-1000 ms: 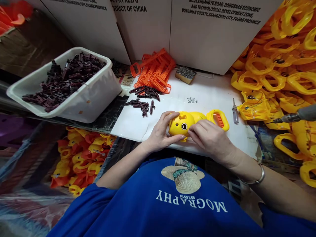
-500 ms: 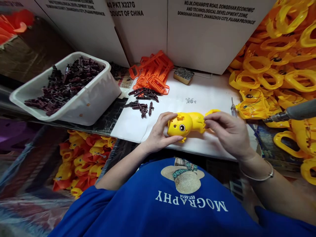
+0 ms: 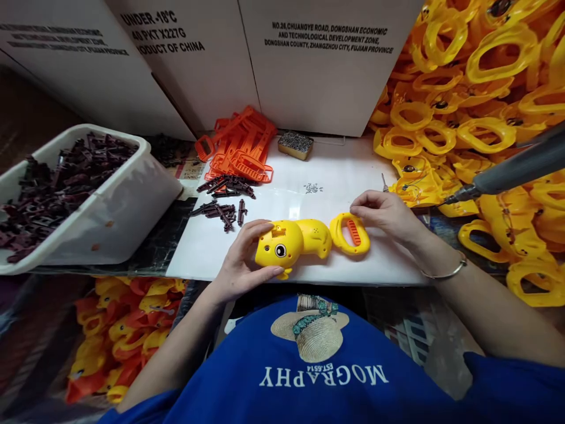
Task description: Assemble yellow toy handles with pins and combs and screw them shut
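Observation:
A yellow plastic toy [image 3: 309, 235] lies on the white sheet, with a printed eye on its round head and an orange ribbed piece inside its loop handle. My left hand [image 3: 238, 262] is closed round the head end, thumb below and fingers above. By the handle's upper edge is my right hand [image 3: 386, 215], its thumb and fingertips pinched together. Whether a small part sits in that pinch is too small to tell. Beyond the toy lies a little cluster of small screws [image 3: 313, 188]. A tin full of screws [image 3: 295, 145] stands farther back.
Orange frames [image 3: 242, 147] and dark slim parts [image 3: 225, 212] lie left of the screws. A white tub [image 3: 145, 194] holds more dark parts. Yellow shells [image 3: 468, 135] pile up at right, with a power screwdriver [image 3: 498, 179] before them. Cardboard boxes [image 3: 318, 82] stand behind.
The view has shifted, so the bench items appear farther left. My right hand has moved off the handle end to its upper side, uncovering the loop. My left hand still grips the head.

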Demonstrator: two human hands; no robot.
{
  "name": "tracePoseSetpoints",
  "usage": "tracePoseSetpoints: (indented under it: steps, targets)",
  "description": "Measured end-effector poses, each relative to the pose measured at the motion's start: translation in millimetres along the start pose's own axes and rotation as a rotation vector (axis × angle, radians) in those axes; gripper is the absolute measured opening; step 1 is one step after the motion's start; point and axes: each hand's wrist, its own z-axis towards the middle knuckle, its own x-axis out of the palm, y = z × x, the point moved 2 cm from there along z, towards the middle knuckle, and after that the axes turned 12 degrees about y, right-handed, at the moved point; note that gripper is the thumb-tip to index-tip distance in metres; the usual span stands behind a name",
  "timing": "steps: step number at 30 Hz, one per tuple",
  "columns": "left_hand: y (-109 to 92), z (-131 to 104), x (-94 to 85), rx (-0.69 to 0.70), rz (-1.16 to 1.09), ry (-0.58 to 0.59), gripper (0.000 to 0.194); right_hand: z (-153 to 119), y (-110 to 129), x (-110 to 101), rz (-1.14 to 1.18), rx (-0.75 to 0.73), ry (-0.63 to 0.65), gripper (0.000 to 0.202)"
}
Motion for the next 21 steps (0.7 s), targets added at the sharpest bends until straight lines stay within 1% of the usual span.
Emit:
tracePoseSetpoints:
  steps: [5,7,12,19,21]
  targets:
    - [0,0,0.6,-0.022,-0.024,-0.016,0.072,22,-7,2,-0.004,0.075,0.173,0.031]
    - [0,0,1.0,-0.014,-0.024,-0.008,0.073,25,-7,1,-0.025,0.076,0.219,0.030]
    - [3,-4,2.2,-0.051,-0.066,-0.001,0.075,30,-4,0,-0.046,0.088,0.317,0.032]
    - [5,-6,3.0,-0.050,-0.075,0.006,0.075,32,1,-4,-0.114,0.122,0.372,0.036]
    - [5,-6,3.1,-0.040,-0.073,0.004,0.075,37,3,-4,-0.136,0.079,0.329,0.032]
